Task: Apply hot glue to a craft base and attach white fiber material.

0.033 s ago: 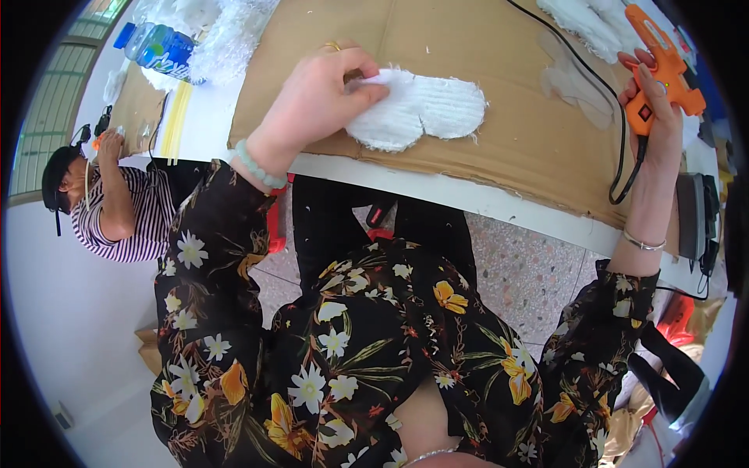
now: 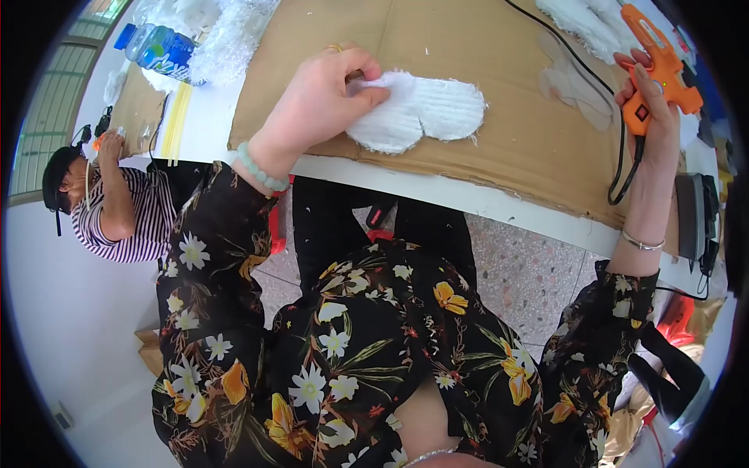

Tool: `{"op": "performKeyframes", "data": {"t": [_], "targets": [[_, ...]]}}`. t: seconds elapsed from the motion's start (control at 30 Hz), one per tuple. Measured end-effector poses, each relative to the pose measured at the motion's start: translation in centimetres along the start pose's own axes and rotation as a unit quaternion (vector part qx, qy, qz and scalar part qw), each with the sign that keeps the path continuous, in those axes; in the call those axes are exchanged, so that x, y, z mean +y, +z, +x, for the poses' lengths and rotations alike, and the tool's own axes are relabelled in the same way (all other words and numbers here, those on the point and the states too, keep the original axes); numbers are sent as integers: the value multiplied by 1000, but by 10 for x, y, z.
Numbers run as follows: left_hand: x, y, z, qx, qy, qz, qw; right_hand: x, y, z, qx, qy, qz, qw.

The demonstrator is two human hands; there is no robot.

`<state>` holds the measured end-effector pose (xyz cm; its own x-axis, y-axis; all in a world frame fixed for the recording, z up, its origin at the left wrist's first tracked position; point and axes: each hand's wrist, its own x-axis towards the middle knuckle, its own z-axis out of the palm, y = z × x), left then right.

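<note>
Head view shows your left hand [image 2: 324, 97] with its grip closed, thumb and finger pinching the left end of the white plush piece [image 2: 451, 108]. That piece lies flat on the cardboard [image 2: 538, 160] near the front edge of the bench [image 2: 484, 196], a notch in its near side. Your right hand [image 2: 662, 113] has its grip wrapped round the orange glue gun [image 2: 668, 70], off to the right and well apart from the plush (which way its nozzle points is hard to tell).

The step in hand, as I judge it, is handling the edge of the plush while you keep the gun ready to one side. A next move with the gun would call for a steady left pinch, fingertips clear of the nozzle, and the black cord [image 2: 573, 58] kept off the plush.

Now your count: one plush piece under your fingers (whether it has a second layer, I cannot tell), one gun, one cardboard sheet, one bottle [image 2: 160, 51], and two white fluffy heaps [image 2: 234, 39], one at the far left and one at the far right. The yellow sticks [image 2: 175, 117] lie too close together to number, and the clear film [image 2: 573, 87] may be one sheet or two.
</note>
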<state>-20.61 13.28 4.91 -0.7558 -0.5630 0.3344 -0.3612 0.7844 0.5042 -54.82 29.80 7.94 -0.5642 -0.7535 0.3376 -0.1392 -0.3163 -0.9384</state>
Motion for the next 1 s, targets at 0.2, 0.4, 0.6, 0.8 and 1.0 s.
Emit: {"op": "performKeyframes", "data": {"t": [0.2, 0.4, 0.6, 0.8, 1.0], "targets": [[6, 2, 7, 65, -45, -200, 976, -10, 7, -8, -14, 22, -34, 999], [-10, -23, 18, 71, -25, -82, 994, -7, 2, -10, -26, 23, -41, 999], [-16, -41, 23, 108, 135, 218, 961, -4, 0, -9, -26, 25, -32, 999], [20, -18, 11, 56, 190, 131, 972, -2, 1, -9, -40, 37, -43, 998], [33, 14, 2, -21, 195, 38, 980, -5, 4, -6, -29, 38, -38, 998]]}}
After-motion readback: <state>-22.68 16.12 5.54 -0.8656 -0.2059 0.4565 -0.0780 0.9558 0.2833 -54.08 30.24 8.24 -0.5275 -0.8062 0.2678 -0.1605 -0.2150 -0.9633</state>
